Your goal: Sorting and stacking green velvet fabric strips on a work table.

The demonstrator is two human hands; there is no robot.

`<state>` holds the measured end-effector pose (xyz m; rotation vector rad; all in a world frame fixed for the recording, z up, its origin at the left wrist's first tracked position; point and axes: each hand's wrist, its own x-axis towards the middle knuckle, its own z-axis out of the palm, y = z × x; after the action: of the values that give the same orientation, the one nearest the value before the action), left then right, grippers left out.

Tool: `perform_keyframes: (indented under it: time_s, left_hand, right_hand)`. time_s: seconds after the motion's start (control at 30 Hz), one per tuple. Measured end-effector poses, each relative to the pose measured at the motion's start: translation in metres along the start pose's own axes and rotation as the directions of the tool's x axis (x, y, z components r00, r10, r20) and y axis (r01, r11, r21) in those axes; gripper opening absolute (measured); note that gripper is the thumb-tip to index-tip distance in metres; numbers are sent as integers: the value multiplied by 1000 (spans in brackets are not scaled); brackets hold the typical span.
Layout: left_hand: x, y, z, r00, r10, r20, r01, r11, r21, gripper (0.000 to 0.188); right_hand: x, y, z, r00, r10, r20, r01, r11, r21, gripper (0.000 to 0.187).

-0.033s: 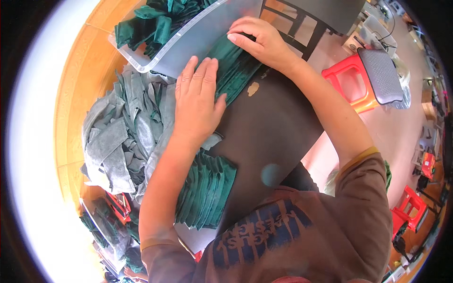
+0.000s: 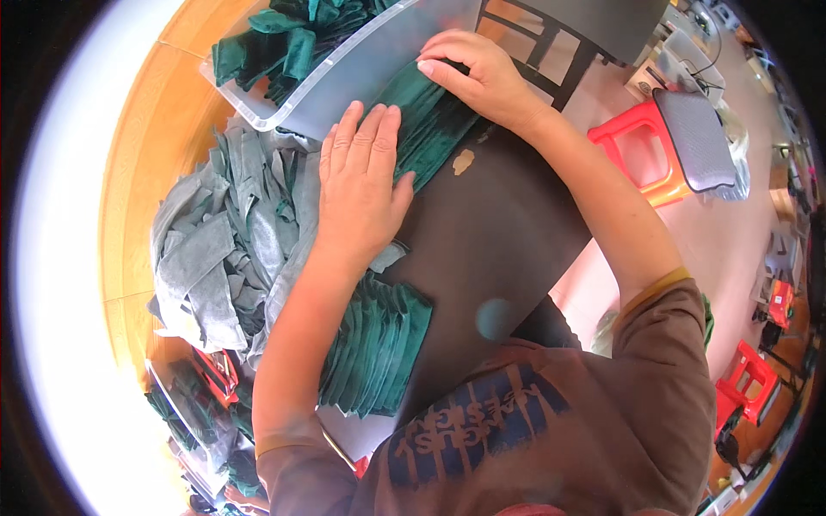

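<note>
A long folded piece, or stack, of dark green velvet cloth (image 2: 430, 120) lies on the dark table beside a clear plastic bin. My left hand (image 2: 360, 185) rests flat along its left side, fingers stretched out and thumb apart. At its far end my right hand (image 2: 482, 77) bends over the cloth, with a gap between thumb and fingers; neither hand visibly pinches it. Closer to my body, a neat stack of green velvet pieces (image 2: 379, 348) stands at the table's left edge. Left of my left forearm lies a loose heap of grey-backed cloth pieces (image 2: 202, 258).
The clear plastic bin (image 2: 331, 82) at the far left holds more green velvet. A dark table (image 2: 482, 249) spreads under my hands. To the right stand a red stool with a grey pad (image 2: 637, 142) and another red stool (image 2: 748, 378). A clear bin (image 2: 176, 396) sits at lower left.
</note>
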<state>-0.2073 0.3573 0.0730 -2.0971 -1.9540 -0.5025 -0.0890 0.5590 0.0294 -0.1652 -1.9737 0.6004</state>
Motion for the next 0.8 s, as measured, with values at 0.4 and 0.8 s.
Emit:
perform_keyframes:
  time_s: [0.4,0.8]
  left_hand:
    - [-85,22,-124,990,-140,8,138,985,106,49]
    - [-220,68,-118,813,-570,-122,570,821,-34,39]
  right_hand:
    - [3,-89,-45,950,292,110,-307,941,146,17]
    - [-53,-229,6,743,-170,648,53,979,195,55]
